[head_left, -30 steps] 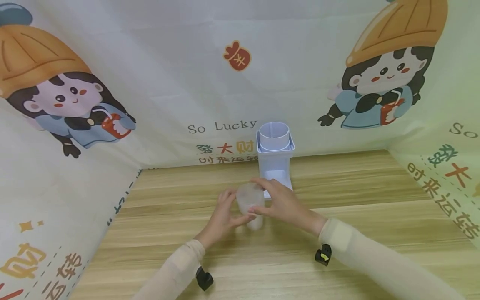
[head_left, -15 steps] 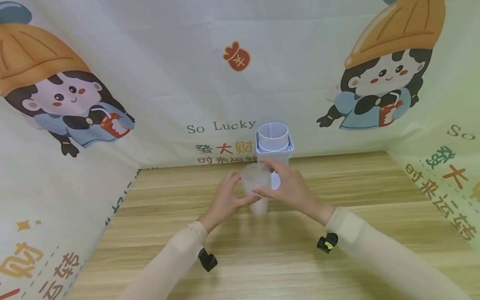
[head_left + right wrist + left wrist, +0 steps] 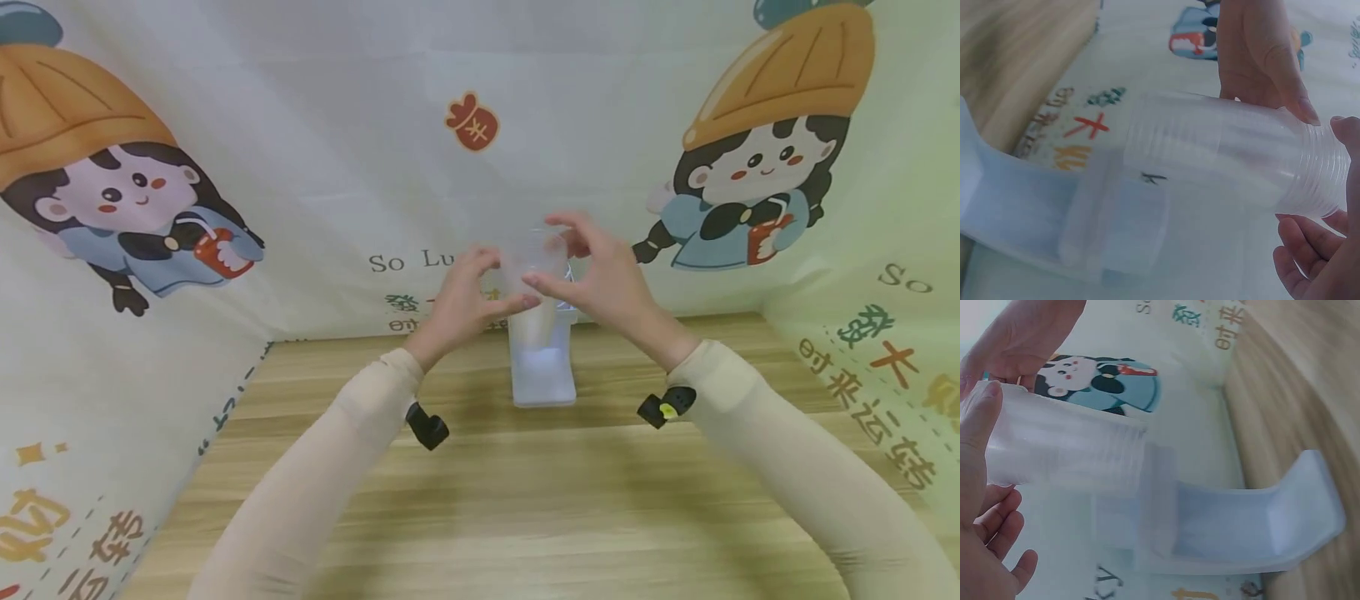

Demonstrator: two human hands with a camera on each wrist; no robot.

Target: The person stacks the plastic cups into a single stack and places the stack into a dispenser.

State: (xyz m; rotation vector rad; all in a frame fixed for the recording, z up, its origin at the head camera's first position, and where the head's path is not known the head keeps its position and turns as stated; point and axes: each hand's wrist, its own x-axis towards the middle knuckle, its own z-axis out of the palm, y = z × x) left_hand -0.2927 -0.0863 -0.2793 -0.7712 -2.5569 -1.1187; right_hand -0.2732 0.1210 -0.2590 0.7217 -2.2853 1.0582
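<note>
A stack of clear plastic cups (image 3: 1229,150) is held up in front of the pale blue cup dispenser (image 3: 543,379). My left hand (image 3: 468,300) grips the stack's rim end from the left. From the right, my right hand (image 3: 611,279) grips the same rims, its thumb beside the left thumb. In the left wrist view the stack (image 3: 1066,440) points base-first toward the dispenser (image 3: 1229,525), overlapping its collar there. The dispenser's round tube is mostly hidden behind the cups and hands in the head view.
The dispenser stands on a wood-grain table (image 3: 555,492), close to the back wall. A printed cloth (image 3: 337,142) with cartoon figures and lettering covers the back and both sides. A black wrist camera (image 3: 427,425) hangs under the left sleeve, another (image 3: 666,407) under the right.
Both hands have lifted the cup stack from low over the table, up and away from the person, to the height of the dispenser's top. The dispenser has stayed in place.
</note>
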